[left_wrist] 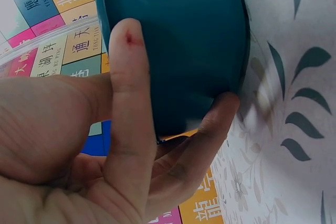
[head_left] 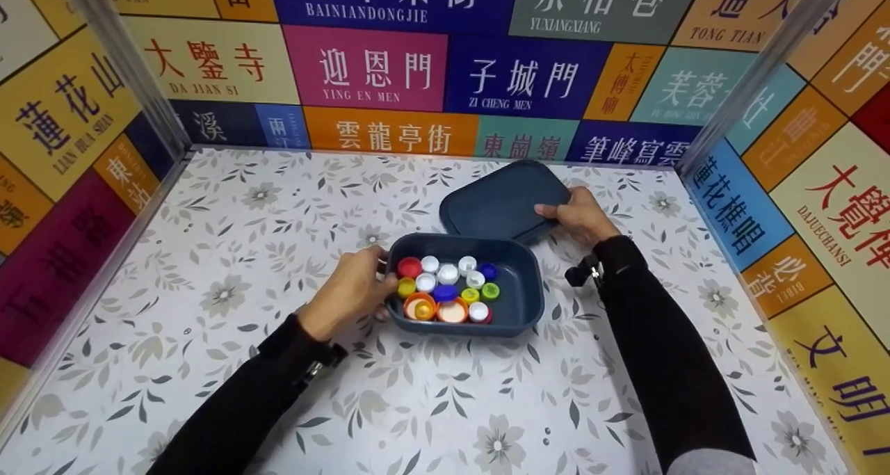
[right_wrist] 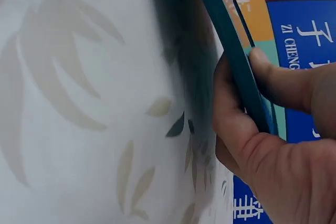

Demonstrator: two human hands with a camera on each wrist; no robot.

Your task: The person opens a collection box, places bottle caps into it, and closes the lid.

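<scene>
A dark blue-teal plastic box (head_left: 518, 298) sits uncovered on the table, holding several bottle caps (head_left: 448, 274) in white, red, orange, yellow, green and blue. My left hand (head_left: 354, 284) grips the box's left end; the left wrist view shows its fingers spread against the outer wall (left_wrist: 194, 40). Behind and right of the box, the matching lid (head_left: 497, 200) is tilted, its near edge overlapping the box's back rim in the head view. My right hand (head_left: 584, 214) pinches the lid's right end, thumb on top and fingers underneath, as the right wrist view shows around the lid's edge (right_wrist: 233, 40).
The table (head_left: 243, 384) has a white cover printed with grey flowers and leaves. Panels of coloured signs (head_left: 375, 71) close it off at the back and both sides. Dark straps with small cameras (head_left: 587, 273) circle both wrists over black sleeves.
</scene>
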